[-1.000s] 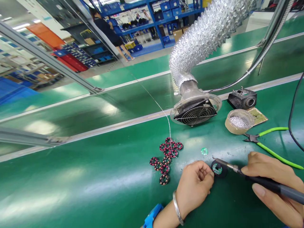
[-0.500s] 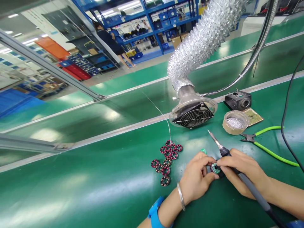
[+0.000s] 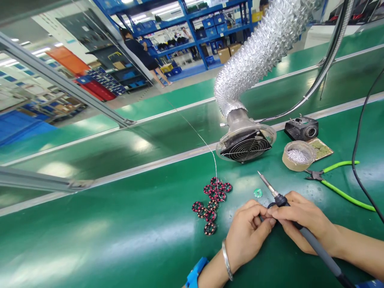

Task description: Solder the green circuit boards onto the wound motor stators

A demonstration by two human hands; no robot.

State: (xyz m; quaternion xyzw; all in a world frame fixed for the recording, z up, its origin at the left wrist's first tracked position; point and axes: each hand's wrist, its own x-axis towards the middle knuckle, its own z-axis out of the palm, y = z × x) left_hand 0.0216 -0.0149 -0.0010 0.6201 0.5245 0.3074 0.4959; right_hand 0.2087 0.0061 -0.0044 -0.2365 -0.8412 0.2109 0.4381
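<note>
My right hand [image 3: 309,224] is closed round a soldering iron [image 3: 319,244], its metal tip pointing up and away to the left. My left hand [image 3: 247,234], with a bangle and a blue wristband, pinches a small round motor coil, now mostly hidden by fingers. The fingertips of both hands meet at this part, and a dark round edge [image 3: 271,205] shows just behind them. A small green circuit board disc [image 3: 258,193] lies on the table just beyond the left fingers. To the left lie several red-and-black coils [image 3: 210,216], with a thin solder wire [image 3: 207,145] reaching down onto them.
A fume extractor hood [image 3: 247,148] on a silver flexible duct [image 3: 261,52] hangs beyond my hands. At the right are a black iron stand [image 3: 301,128], a round tub [image 3: 297,162], a flat sponge tray [image 3: 322,149] and green-handled cutters [image 3: 345,194]. A black cable [image 3: 357,148] runs down the right.
The coil's green face, seen between my fingers before, is now covered by them. My fingertips have drawn together, and the iron's tip has shifted slightly left. The loose green disc is now fully visible.
</note>
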